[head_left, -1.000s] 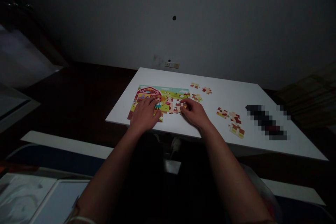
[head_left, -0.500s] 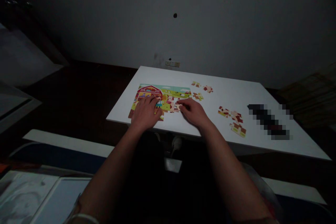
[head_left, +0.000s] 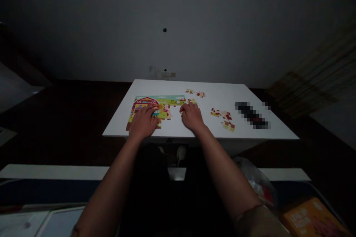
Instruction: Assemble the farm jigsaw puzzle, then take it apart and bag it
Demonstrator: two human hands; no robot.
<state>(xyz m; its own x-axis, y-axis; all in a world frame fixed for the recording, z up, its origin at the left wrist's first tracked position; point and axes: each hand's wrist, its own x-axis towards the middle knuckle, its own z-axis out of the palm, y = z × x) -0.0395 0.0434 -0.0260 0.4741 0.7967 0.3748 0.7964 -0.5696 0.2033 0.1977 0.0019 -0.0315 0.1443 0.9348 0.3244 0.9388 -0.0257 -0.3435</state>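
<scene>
From where I stand, the farm-scene puzzle (head_left: 163, 112) lies at the left part of the white table (head_left: 178, 127), close to the near edge. Its green and sky-blue top strip (head_left: 174, 100) runs further right than the rows below, so a stepped, knobbed edge faces a bare patch of table.

To work this well, I'd let the left side act as an anchor: light, flat pressure, enough to stop the joined part sliding without buckling its seams. A piece should lie level and square to that stepped edge, knob lined up with socket and print matching, before being pressed straight down. Shoving it sideways could pop the neighbours loose.

The left hand (head_left: 143, 122) rests over the lower left of the puzzle, fingers loosely spread and thumb held away from them; it looks to be steadying rather than gripping. The right hand (head_left: 191, 115) sits just beyond the bare patch, palm down, fingers curled inward and fairly narrow. I can't tell whether anything is tucked beneath those fingers.

Just past its knuckles, a partly hidden piece (head_left: 192, 101) peeks out; touching or apart, I can't say. Two pieces (head_left: 200, 94) lie farther back, and a group of three (head_left: 228, 126) waits to the right.
</scene>
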